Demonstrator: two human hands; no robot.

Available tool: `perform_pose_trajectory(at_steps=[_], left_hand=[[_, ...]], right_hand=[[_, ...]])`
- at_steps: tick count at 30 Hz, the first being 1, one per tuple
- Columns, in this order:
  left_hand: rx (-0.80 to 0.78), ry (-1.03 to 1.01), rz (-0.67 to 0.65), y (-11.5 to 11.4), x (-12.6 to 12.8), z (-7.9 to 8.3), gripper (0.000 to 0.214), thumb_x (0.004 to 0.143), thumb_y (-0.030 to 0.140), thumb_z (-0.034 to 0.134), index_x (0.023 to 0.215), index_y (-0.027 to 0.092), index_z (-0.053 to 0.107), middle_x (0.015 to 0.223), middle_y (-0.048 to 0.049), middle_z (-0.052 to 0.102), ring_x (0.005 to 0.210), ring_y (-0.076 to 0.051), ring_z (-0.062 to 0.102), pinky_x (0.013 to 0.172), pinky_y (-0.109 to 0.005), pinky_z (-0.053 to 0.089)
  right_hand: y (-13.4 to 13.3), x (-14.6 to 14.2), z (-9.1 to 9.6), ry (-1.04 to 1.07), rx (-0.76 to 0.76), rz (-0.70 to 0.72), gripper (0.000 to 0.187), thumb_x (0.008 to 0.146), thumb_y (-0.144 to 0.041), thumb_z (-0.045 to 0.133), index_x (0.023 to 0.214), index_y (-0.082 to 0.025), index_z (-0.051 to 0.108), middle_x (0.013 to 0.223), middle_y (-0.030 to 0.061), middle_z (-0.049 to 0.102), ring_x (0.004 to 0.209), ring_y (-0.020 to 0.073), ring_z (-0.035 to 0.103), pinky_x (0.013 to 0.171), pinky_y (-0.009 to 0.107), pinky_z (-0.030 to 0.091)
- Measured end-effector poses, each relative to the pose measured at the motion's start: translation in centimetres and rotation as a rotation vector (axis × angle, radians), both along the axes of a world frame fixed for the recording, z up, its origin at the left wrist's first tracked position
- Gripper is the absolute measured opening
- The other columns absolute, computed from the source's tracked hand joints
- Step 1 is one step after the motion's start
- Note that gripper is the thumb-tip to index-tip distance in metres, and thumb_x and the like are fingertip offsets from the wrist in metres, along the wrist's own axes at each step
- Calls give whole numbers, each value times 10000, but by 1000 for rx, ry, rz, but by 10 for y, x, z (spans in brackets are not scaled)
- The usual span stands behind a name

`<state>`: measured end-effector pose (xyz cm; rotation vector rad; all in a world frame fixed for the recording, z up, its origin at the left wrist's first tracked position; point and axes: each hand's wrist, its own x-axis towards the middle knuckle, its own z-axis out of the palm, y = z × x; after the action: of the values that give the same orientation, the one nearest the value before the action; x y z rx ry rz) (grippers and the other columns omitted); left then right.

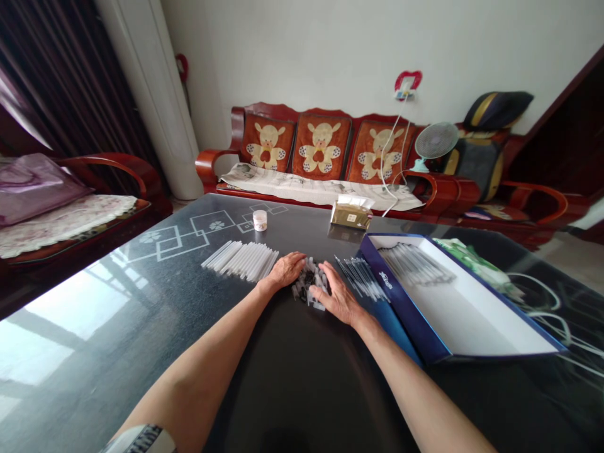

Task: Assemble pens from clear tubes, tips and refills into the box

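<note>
Head view. Centre of frame: a small pile of short pieces (309, 277), translucent and dark mixed, on a dark glossy table (292, 377). Single pieces too small to make out.

Left hand (287, 269) at the pile's left edge, palm down; fingers lie close together, extended and slightly curved, tips at the pile's upper left. Its thumb cannot be told clearly. Right hand (343, 301) at the pile's right side, thumb spread well away from the fingers, thumb tip over the pieces. No pinch seen in either hand; pile sits between the two.

Left of centre, near the left hand: a row of whitish tubes (243, 259), side by side, slanting. Right of centre, just beyond the right hand: loose dark thin rods (361, 277), roughly parallel, beside a blue box (411, 314) with white inside. More thin rods (415, 264) lie in the box's upper part.

Above the tubes, a small round jar (260, 220); upper right of it, a tissue pack (352, 214). Right of the box, a green-and-white bag (476, 261). Top middle: red wooden sofa (212, 160), bear-patterned cushions (323, 151); green fan (436, 139) to their right.
</note>
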<state>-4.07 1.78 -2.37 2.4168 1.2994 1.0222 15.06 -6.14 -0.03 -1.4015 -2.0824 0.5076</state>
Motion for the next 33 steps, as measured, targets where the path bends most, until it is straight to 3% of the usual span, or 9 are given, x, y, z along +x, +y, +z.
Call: perform_pose_trajectory(at_steps=[3,6,13,17,21,24,27,29,33], left_hand=[[7,-44,39,-4,1,-1,317,932,281,404,1122,181,637,1153,-70,674,1111,-168,613,1004,-295,476],[17,-59,45,-5,2,-3,324,935,291,393,1120,187,639,1151,-66,673,1107,-167,614,996,-291,481],[116,-69,207,-7,3,-7,325,931,330,420,1095,166,647,1149,-100,666,1123,-209,593,997,-367,463],[187,-41,272,-17,5,-2,307,931,338,439,1092,178,645,1150,-94,665,1098,-219,596,977,-394,444],[251,-18,263,-23,11,4,288,932,330,441,1042,179,661,1093,-94,683,1043,-223,614,950,-398,435],[282,-15,258,-23,13,5,274,931,318,442,1031,186,661,1040,-85,694,993,-217,624,928,-389,435],[290,-35,262,-22,12,5,256,930,299,442,1023,193,656,991,-74,700,945,-204,628,901,-370,441],[295,-34,255,-20,11,4,249,931,293,441,1014,196,655,965,-69,703,920,-201,629,885,-366,444],[304,-35,254,-19,10,4,246,931,285,445,1006,187,657,929,-66,704,878,-193,630,862,-357,450]], right_hand=[[-15,3,-5,-196,19,22,868,760,-575,591,1450,-123,317,1544,195,225,1434,303,199,1138,486,230],[-17,-4,-11,-292,54,-27,861,780,-584,564,1461,-130,295,1544,201,221,1424,339,209,1113,537,231],[-14,-17,-14,-249,125,-70,795,820,-550,540,1440,-103,323,1510,216,294,1392,332,284,1095,522,265],[-7,2,18,-109,268,-97,625,879,-465,478,1387,-108,410,1435,180,422,1332,264,391,1069,409,351],[24,67,66,-146,423,-312,335,890,-311,446,1110,-158,648,1128,126,637,1043,232,597,943,347,438],[52,127,80,-377,235,-568,251,796,-179,499,938,-154,705,946,102,685,932,233,625,880,334,447],[71,167,68,-463,11,-716,172,723,-141,535,742,-175,702,774,75,681,791,232,637,754,336,471],[78,179,54,-476,-61,-756,115,700,-198,586,609,-181,656,676,80,642,716,242,625,684,356,473],[83,182,33,-492,-172,-810,218,650,-271,668,489,-184,549,639,98,599,711,275,622,637,390,476]])
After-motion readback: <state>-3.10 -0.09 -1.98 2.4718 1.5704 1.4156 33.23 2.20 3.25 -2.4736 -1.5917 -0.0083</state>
